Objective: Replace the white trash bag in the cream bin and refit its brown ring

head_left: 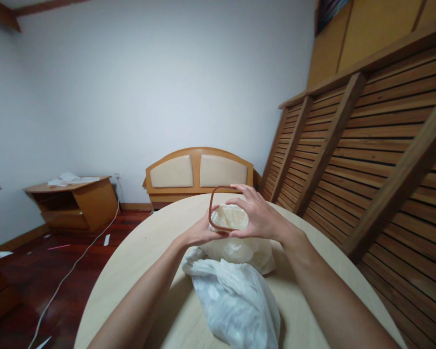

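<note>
A thin brown ring with rounded corners is held up over the round table by both my hands. My left hand grips its lower left side. On the right, my right hand spans it, fingers curled at the top edge and thumb near the bottom edge. Through the ring shows the crumpled mouth of an off-white plastic bag; its body lies below my hands, and I cannot tell whether the ring touches it. Closer to me, a second, whitish plastic bag with indistinct contents rests between my forearms.
The pale round tabletop spreads under my arms. Beyond it stands a padded headboard. Wooden slatted panels lean along the right. At left are a low wooden cabinet and a white cable across the floor.
</note>
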{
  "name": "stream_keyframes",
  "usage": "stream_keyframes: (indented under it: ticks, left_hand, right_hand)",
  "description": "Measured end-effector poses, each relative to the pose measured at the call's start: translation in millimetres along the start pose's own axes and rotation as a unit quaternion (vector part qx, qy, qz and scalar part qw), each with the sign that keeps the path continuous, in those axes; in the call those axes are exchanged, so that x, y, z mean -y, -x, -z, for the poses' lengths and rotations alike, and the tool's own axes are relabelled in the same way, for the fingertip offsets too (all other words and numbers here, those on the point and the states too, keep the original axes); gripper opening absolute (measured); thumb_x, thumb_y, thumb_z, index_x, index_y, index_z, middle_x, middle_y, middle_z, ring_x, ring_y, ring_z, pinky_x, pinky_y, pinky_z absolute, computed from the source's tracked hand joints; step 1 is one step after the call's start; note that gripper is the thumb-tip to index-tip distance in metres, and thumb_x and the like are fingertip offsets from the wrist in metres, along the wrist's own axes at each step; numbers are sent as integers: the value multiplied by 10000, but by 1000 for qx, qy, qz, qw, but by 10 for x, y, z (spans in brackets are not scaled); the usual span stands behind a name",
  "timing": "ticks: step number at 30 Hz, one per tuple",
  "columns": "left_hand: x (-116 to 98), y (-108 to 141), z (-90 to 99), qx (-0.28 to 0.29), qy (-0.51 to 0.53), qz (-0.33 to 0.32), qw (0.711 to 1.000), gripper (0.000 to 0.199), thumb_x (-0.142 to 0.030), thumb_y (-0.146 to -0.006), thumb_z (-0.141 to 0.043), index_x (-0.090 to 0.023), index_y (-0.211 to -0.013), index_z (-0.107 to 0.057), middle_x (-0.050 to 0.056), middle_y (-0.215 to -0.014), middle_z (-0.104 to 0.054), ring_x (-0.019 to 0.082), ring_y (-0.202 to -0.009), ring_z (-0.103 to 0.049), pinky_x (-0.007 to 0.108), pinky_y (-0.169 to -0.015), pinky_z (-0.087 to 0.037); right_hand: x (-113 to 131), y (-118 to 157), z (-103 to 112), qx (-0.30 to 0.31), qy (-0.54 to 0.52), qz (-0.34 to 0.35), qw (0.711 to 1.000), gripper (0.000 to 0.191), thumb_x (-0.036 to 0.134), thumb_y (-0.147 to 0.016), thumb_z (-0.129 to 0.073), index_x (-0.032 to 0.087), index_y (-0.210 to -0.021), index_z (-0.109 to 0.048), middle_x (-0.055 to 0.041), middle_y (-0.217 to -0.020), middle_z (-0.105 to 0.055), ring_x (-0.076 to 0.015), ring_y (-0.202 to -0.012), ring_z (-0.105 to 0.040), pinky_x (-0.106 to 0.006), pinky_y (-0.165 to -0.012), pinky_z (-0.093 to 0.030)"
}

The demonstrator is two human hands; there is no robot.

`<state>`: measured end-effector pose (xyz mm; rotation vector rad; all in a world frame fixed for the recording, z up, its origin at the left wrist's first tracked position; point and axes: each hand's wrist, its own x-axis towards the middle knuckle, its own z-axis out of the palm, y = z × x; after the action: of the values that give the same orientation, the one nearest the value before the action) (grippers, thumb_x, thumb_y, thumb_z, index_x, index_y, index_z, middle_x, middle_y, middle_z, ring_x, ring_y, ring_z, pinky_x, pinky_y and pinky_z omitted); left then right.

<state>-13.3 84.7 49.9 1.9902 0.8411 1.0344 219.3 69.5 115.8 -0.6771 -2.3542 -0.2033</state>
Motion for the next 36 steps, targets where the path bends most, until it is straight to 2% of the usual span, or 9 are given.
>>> stream_keyframes:
  ticks: [5,9,12,15,20,23,27,32,36]
  left_hand:
    - [-4,13,17,4,-41,4,999,945,-397,-730,-824,-149,-1495,-327,176,-1480,-492,370,-1383,-462,535,-1189,-324]
    - [-9,-4,35,-21,-55,14,998,910,-422,-715,-842,-171,-1465,-391,188,-1503,-468,348,-1391,-463,532,-1189,-323]
    - [-2,-34,47,-78,-117,-4,990,662,-439,-752,-812,-189,-1313,-564,178,-1537,-432,342,-1457,-376,519,-1219,-259]
    - [17,-61,63,-112,-187,-38,975,349,-399,-821,-743,-197,-1095,-662,159,-1487,-488,311,-1427,-423,476,-1193,-316]
    - [72,-88,92,-173,-269,-37,947,168,-351,-879,-676,-209,-969,-674,124,-1338,-602,280,-1253,-582,436,-1091,-437]
    - [138,-105,112,-215,-296,-27,930,171,-364,-878,-683,-202,-934,-684,116,-1252,-648,284,-1177,-617,439,-1056,-461]
    - [248,-124,143,-255,-333,-17,908,171,-369,-871,-689,-199,-893,-691,105,-1187,-677,288,-1148,-612,448,-1038,-469]
    - [328,-139,149,-240,-335,-28,911,159,-335,-906,-637,-200,-970,-690,88,-1105,-708,257,-1069,-641,419,-994,-491]
    - [333,-152,128,-236,-335,-40,911,136,-285,-899,-637,-190,-985,-683,88,-1082,-715,255,-1063,-644,401,-981,-495]
  right_hand:
    - [53,-4,203,-22,-29,-19,999,770,547,-686,-821,253,-1343,-550,-148,-1554,-337,-371,-1457,-310,-531,-1190,-282]
    - [-230,128,317,-54,-13,-174,983,783,653,-746,-730,256,-1387,-516,-133,-1551,-347,-355,-1442,-358,-501,-1193,-288]
    - [-547,281,277,-43,52,-349,935,882,728,-722,-697,219,-1417,-506,-180,-1510,-398,-377,-1389,-424,-487,-1168,-322]
    - [-822,440,114,9,105,-475,873,930,779,-678,-683,182,-1378,-552,-226,-1441,-467,-425,-1350,-457,-505,-1120,-362]
    - [-1068,673,-253,151,134,-611,766,993,768,-671,-673,149,-1429,-510,-258,-1505,-410,-453,-1368,-431,-533,-1047,-407]
    - [-1138,793,-415,177,133,-641,735,988,722,-643,-722,128,-1410,-538,-279,-1478,-443,-482,-1331,-462,-563,-1005,-421]
    - [-1212,933,-544,191,127,-641,732,981,696,-651,-729,103,-1409,-540,-290,-1446,-478,-466,-1316,-484,-545,-1000,-425]
    - [-1225,988,-597,204,119,-624,745,915,644,-709,-712,63,-1396,-543,-305,-1430,-482,-464,-1271,-525,-529,-963,-449]
    - [-1130,852,-573,205,108,-578,782,700,461,-730,-769,114,-1318,-612,-267,-1408,-521,-442,-1278,-521,-532,-989,-414]
